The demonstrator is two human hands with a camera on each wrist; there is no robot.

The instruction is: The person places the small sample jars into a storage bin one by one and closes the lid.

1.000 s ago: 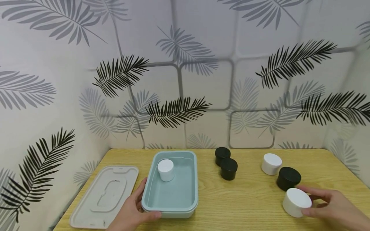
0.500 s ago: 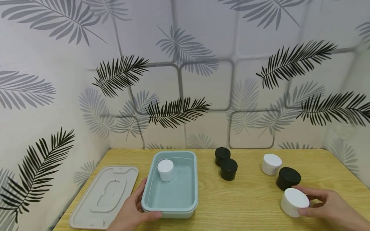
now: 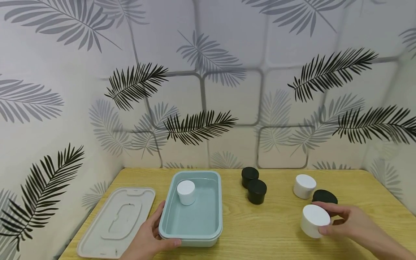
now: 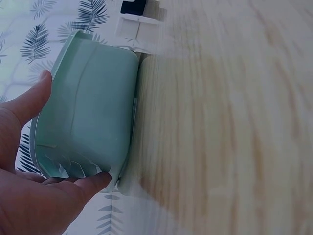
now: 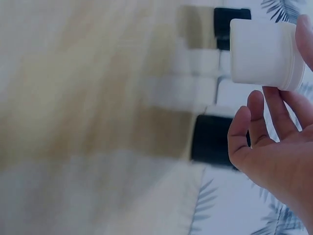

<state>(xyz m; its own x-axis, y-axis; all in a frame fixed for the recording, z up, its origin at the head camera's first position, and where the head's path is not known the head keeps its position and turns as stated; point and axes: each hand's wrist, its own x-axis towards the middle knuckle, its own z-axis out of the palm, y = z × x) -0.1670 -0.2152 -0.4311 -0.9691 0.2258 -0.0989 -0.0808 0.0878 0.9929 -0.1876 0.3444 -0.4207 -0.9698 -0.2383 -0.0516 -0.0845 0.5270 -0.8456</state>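
- While the left hand [image 3: 147,240] grips the near left corner of the teal tray [image 3: 195,225] (thumb curled over the rim, fingers under the corner in the left wrist view), the tray rests on the wooden tabletop [image 3: 273,231].
- Inside the tray, toward its far left corner, a small white jar [image 3: 186,192] stands upright.
- Left of the tray, just beside it, a pale grey lid [image 3: 113,224] lies flat on the tabletop.
- Well to the right of the tray, the right hand [image 3: 351,224] holds a large white jar [image 3: 314,221] between thumb and curled fingers; the jar is tilted, and whether it touches the tabletop I cannot tell.
- Just behind that jar, farther from the tray, a black jar [image 3: 325,197] sits partly hidden by the fingers.
- Another white jar [image 3: 304,186] stands just beyond the black one, toward the wall.
- Between the tray and these jars, two black jars [image 3: 254,186] stand touching (one a little behind the other), near the tray's far right corner.
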